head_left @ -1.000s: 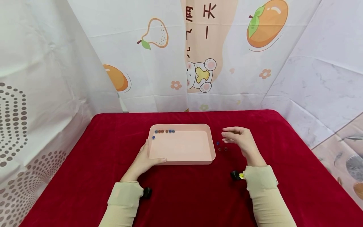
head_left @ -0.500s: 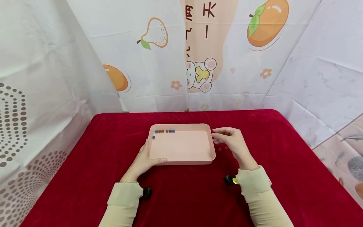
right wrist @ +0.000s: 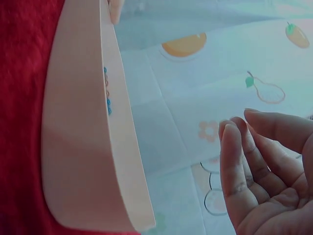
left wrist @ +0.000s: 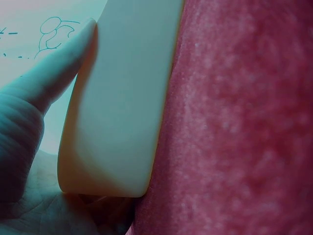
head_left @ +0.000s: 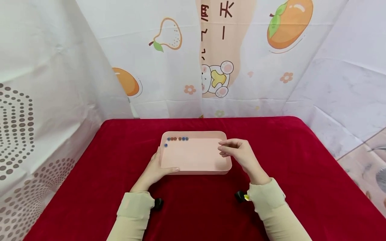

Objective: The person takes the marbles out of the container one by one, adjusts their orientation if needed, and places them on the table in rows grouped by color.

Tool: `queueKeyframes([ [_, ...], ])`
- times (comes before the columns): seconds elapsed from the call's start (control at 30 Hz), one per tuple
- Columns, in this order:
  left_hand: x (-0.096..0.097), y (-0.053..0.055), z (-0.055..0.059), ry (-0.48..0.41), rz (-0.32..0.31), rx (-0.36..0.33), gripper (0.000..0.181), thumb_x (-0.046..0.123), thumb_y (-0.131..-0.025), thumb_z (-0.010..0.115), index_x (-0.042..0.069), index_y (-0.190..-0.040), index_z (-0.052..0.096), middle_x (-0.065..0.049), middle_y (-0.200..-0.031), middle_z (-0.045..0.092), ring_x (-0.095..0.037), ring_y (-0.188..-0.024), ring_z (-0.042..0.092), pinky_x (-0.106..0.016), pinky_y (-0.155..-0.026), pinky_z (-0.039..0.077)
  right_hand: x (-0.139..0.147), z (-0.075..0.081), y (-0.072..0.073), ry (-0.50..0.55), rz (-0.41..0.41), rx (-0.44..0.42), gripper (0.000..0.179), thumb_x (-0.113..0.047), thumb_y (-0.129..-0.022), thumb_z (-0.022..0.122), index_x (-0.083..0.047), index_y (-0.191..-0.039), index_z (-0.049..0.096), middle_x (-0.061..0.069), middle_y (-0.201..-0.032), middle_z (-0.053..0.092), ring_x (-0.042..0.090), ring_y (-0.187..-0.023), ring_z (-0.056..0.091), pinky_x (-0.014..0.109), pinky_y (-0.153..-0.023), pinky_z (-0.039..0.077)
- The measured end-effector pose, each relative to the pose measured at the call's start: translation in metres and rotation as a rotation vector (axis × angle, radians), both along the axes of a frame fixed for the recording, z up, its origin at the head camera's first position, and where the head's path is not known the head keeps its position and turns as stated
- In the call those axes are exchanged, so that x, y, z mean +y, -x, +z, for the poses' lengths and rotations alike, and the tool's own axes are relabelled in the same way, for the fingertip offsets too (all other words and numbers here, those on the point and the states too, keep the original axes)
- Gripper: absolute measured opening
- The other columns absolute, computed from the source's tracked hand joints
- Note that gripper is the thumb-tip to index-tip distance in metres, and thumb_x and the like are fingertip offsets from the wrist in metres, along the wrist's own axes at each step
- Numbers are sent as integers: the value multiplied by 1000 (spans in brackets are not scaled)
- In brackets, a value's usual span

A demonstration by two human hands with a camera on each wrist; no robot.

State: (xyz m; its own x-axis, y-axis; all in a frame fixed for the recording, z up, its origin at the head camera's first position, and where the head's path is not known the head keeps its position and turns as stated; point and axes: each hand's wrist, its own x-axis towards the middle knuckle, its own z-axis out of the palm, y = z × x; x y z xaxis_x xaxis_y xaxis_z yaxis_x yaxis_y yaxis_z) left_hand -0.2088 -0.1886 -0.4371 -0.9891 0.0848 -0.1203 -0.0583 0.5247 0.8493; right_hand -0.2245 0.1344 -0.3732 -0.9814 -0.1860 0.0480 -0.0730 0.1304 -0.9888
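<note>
A shallow pink tray [head_left: 193, 157] lies on the red cloth. My left hand [head_left: 154, 171] grips its near left corner, thumb along the front rim; in the left wrist view the thumb [left wrist: 63, 63] lies over the tray wall [left wrist: 122, 107]. Along the tray's back edge runs a row of small round blue and brown marbles [head_left: 183, 138], with a single blue marble [head_left: 166, 145] below its left end. Over the tray's right side hangs my right hand [head_left: 238, 152], fingers bent and fingertips close to the thumb. I cannot tell whether something small is between them.
Red velvet cloth [head_left: 193, 207] covers the table. Behind it hangs a white curtain [head_left: 169, 73] printed with fruit and a cartoon animal. Black wrist cameras sit on the left wrist [head_left: 158, 204] and the right wrist [head_left: 240, 196].
My right hand has moved left, from beyond the tray's right side to over its right rim. The loose marbles right of the tray are now hidden behind it. My left hand keeps its grip.
</note>
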Motion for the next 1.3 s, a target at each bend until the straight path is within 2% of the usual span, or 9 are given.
queueKeyframes([
  [0.07, 2, 1, 0, -5, 2, 0, 121, 42, -75, 85, 16, -161, 4, -16, -166, 3, -39, -151, 13, -62, -118, 21, -3, 0, -2, 21, 22, 6, 29, -4, -89, 69, 12, -113, 66, -6, -84, 73, 14, -72, 72, 30, -76, 60],
  [0.23, 3, 1, -1, -15, 5, 12, 118, 40, -75, 85, 16, -161, 8, -17, -166, 4, -39, -150, 14, -63, -118, 21, -12, -1, -3, 19, 60, 6, 32, -5, -88, 70, 15, -113, 65, -5, -85, 73, 15, -73, 73, 33, -75, 60],
  [0.6, 3, 0, 0, -16, 8, 1, 122, 40, -75, 85, 15, -161, 3, -15, -167, 2, -38, -151, 12, -62, -118, 20, -33, 6, 10, -28, 125, -25, 29, -8, -88, 72, 9, -111, 69, 2, -89, 73, 12, -71, 71, 40, -79, 60],
  [0.87, 3, 1, 0, -25, 7, 9, 118, 40, -75, 85, 15, -161, 7, -16, -167, 3, -37, -151, 12, -60, -119, 20, -50, 12, 27, -53, 187, -27, 27, -7, -88, 72, 8, -111, 70, 5, -86, 75, 17, -71, 72, 39, -76, 61],
  [1.03, 2, 2, 1, -16, 12, -5, 119, 40, -76, 85, 15, -161, 5, -15, -167, 2, -38, -151, 12, -62, -119, 20, -60, 19, 40, -83, 202, -61, 30, -10, -88, 72, 6, -113, 70, 9, -93, 76, 20, -75, 73, 39, -79, 61],
  [1.17, 2, 2, 0, -6, 14, -12, 119, 41, -76, 84, 15, -161, 4, -15, -167, 1, -38, -151, 11, -63, -118, 19, -68, 25, 49, -107, 219, -73, 31, -12, -90, 72, 6, -115, 69, 14, -99, 75, 29, -82, 74, 41, -81, 60],
  [1.3, 2, 1, 0, -2, 12, -14, 119, 41, -76, 84, 15, -161, 4, -15, -167, 1, -39, -151, 11, -64, -117, 19, -77, 29, 57, -122, 232, -91, 30, -11, -91, 70, 6, -116, 69, 15, -103, 75, 29, -84, 73, 42, -84, 59],
])
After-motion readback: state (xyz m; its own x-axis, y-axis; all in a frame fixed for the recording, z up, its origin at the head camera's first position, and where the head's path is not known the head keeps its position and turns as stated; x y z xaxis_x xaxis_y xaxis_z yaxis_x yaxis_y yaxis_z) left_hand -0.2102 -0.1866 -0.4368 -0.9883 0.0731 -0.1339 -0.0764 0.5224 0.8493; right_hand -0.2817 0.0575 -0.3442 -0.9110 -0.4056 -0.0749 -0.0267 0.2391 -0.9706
